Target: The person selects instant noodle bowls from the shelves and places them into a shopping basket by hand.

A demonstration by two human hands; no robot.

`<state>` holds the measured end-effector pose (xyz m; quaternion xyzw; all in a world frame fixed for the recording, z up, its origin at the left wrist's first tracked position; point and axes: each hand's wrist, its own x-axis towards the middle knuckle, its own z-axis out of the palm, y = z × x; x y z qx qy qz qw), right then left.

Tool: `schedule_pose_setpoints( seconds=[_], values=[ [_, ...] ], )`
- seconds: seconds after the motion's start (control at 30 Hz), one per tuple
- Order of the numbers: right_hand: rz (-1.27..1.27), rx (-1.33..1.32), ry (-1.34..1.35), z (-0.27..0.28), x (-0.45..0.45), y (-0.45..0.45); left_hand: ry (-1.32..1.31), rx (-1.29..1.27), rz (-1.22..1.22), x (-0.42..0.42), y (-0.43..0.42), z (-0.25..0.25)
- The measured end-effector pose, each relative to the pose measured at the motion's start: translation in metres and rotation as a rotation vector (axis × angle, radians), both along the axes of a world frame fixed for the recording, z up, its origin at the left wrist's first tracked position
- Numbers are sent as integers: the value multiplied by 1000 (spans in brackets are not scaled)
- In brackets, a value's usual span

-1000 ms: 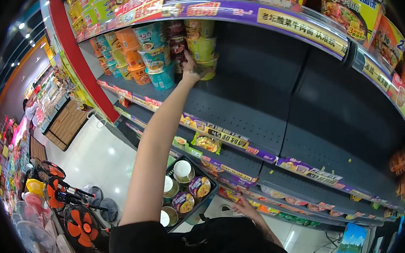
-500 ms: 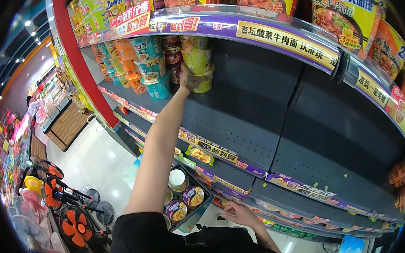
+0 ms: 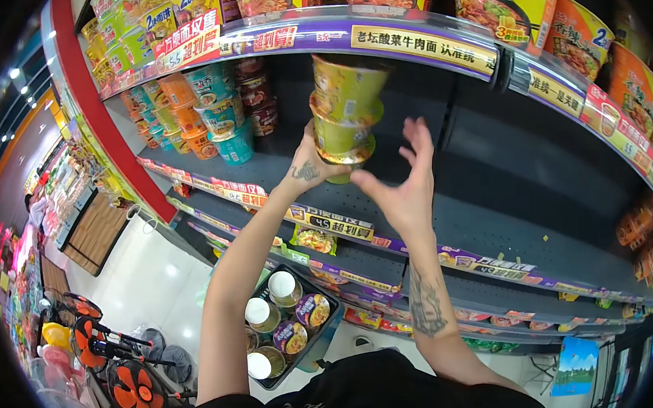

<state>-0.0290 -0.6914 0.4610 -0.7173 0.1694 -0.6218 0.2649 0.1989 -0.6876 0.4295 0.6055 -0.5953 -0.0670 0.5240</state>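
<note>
Shift: the green tubs (image 3: pixel 346 90) have come away from the dark red tubs (image 3: pixel 258 96); the right hand has risen from low down.
Teal tubs (image 3: pixel 228 120): stacked on the shelf (image 3: pixel 484 217), well apart from the green ones.
Left hand (image 3: pixel 304 168): curled round the lower green tubs.
Green tubs: stacked, leaning, between the hands; the top could slide off, being gripped only low.
Right hand (image 3: pixel 408 199): spread wide, holding nothing; late support could let the stack buckle.
</note>
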Motion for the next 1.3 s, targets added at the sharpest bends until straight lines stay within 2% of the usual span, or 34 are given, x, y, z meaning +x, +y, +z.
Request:
schedule_pose_setpoints(
  seconds=[0.07, 0.1, 0.17, 0.23, 0.3, 0.33, 0.37, 0.5, 0.53, 0.6, 0.63, 0.7, 0.77, 0.83, 0.87, 0.9, 0.93, 0.97, 1.03, 1.1, 1.13, 1.2, 1.23, 1.3],
  values=[
    [-81, 50, -9, 1, 10, -14, -74, -42, -44, -11, 10, -4],
    [-17, 7, -165, -2, 16, -19, -152, -90, -76, -14, 12, -5],
    [332, 207, -251, -15, 20, -16, -200, -151, -143, -23, 22, -7],
    [339, 68, -367, -30, 20, -5, -413, -259, -111, -32, 37, -7],
    [218, 47, -281, -42, 14, 17, -385, -249, -93, -36, 53, -2],
    [177, -53, -213, -44, 13, 26, -358, -308, -100, -37, 60, 1],
    [104, -76, -43, -51, 6, 33, -333, -360, -100, -39, 71, 7],
    [232, -155, 96, -59, 0, 51, -250, -347, 4, -40, 141, 14],
    [294, -142, 99, -63, -1, 62, 209, -247, -206, -20, 135, -23],
    [420, -97, 107, -70, -6, 84, 942, -186, -382, -43, 195, 17],
    [505, -68, 105, -73, -5, 96, 1170, -451, -1028, -40, 217, 6],
    [702, 18, 86, -86, -1, 124, 1421, -626, -819, -28, 256, -79],
    [903, 134, 68, -97, 8, 147, 1685, -693, -714, -26, 323, -166],
    [1091, 274, 46, -106, 24, 158, 892, -235, 338, -55, 390, -220],
    [1173, 360, 39, -111, 34, 161, 808, -137, 474, -62, 424, -283],
    [1250, 452, 42, -118, 45, 164, 389, 193, 738, -66, 463, -381],
    [1320, 557, 54, -126, 55, 166, 497, 309, 675, -76, 497, -448],
    [1370, 656, 82, -136, 67, 168, 597, 407, 612, -88, 522, -483],
    [1415, 851, 171, -164, 89, 171, 419, 557, 916, -123, 559, -422],
    [1316, 1027, 449, -216, 110, 164, 294, 640, 1126, -148, 577, -383],
    [1284, 1212, 689, -246, 119, 155, 246, 670, 1195, -158, 583, -369],
    [1237, 1348, 987, -275, 131, 167, 176, 702, 1311, -177, 587, -345],
    [1225, 1462, 1157, -306, 134, 163, 185, 714, 1314, -184, 588, -345],
    [1121, 1448, 1471, -340, 136, 162, 398, 711, 1367, -195, 593, -347]
  ],
)
